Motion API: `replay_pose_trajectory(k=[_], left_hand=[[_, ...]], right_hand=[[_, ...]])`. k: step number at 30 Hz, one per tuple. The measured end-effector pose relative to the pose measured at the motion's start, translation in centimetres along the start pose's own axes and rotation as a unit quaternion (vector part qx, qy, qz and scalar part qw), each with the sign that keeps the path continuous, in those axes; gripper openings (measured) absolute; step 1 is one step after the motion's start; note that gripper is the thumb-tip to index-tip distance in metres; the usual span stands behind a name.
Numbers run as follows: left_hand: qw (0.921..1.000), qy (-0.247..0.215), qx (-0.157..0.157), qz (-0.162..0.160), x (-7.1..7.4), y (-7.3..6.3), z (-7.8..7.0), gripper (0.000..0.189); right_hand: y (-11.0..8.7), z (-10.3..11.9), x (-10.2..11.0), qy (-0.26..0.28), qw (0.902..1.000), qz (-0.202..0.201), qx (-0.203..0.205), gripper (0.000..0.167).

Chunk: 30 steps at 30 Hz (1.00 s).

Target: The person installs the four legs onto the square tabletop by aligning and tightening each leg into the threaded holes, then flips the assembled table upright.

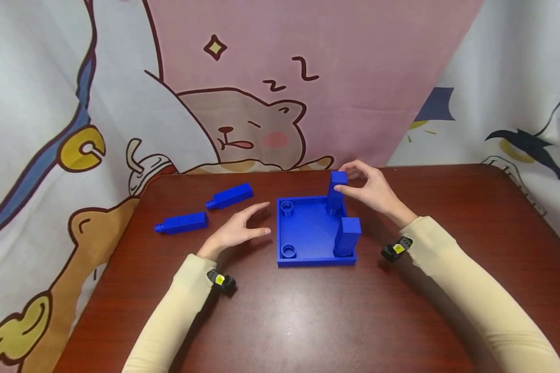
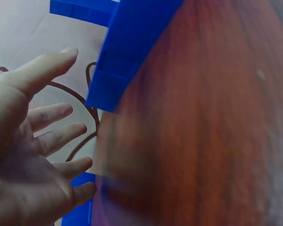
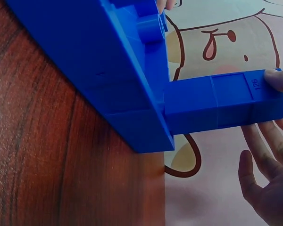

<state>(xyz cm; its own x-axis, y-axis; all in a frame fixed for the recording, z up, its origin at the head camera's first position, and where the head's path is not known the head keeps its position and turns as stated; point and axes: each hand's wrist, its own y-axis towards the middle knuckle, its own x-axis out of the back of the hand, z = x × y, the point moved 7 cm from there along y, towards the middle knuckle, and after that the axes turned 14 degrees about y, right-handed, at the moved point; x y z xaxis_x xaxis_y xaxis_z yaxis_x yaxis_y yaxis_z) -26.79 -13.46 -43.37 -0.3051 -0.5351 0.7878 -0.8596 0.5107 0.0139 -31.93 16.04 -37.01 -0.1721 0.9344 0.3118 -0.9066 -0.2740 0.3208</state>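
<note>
A square blue tray-like base (image 1: 303,228) lies on the table, with round sockets in its two left corners. Two blue square posts stand in its right corners. My right hand (image 1: 371,190) holds the far post (image 1: 336,196) near its top, thumb on one side and fingers on the other; in the right wrist view this post (image 3: 226,101) bears raised marks. The near post (image 1: 348,235) stands untouched. Just left of the base, my left hand (image 1: 237,228) is held with spread fingers and nothing in it. The left wrist view shows its palm (image 2: 28,188) beside the blue parts.
Two more blue posts with narrow threaded-looking ends, one farther back (image 1: 232,196) and one nearer (image 1: 184,223), lie on the left of the brown table (image 1: 280,316). A printed cartoon curtain (image 1: 354,77) hangs directly behind the table's back edge.
</note>
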Motion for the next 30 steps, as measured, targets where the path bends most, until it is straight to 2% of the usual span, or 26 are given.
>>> replay_pose_trajectory(k=[5, 12, 19, 23, 27, 30], left_hand=[[0.999, -0.007, 0.015, -0.041, 1.0, 0.0, 1.0, 0.067], [0.9886, -0.014, 0.05, -0.142, 4.2, 0.3, 2.4, 0.058], [0.9759, -0.007, 0.088, -0.2, 5.8, 1.0, 3.9, 0.05], [0.9715, 0.014, 0.116, -0.206, 6.0, 1.7, 4.8, 0.048], [0.971, 0.038, 0.146, -0.185, 5.4, 2.6, 5.6, 0.051], [0.9701, 0.061, 0.155, -0.176, 5.0, 3.1, 5.9, 0.053]], right_hand=[[-0.2, 0.5, -0.2, -0.001, 0.9999, 0.007, -0.016, 0.038], [-0.8, 2.9, -0.6, 0.002, 0.9996, 0.008, -0.025, 0.035], [-0.4, 0.1, -0.1, 0.01, 0.9995, 0.013, -0.026, 0.038], [-0.2, -0.8, 0.1, 0.013, 0.9996, 0.02, -0.015, 0.039], [-0.2, -0.8, 0.0, 0.016, 0.9995, 0.026, -0.005, 0.038], [-0.2, -0.7, 0.0, 0.017, 0.9995, 0.027, -0.002, 0.038]])
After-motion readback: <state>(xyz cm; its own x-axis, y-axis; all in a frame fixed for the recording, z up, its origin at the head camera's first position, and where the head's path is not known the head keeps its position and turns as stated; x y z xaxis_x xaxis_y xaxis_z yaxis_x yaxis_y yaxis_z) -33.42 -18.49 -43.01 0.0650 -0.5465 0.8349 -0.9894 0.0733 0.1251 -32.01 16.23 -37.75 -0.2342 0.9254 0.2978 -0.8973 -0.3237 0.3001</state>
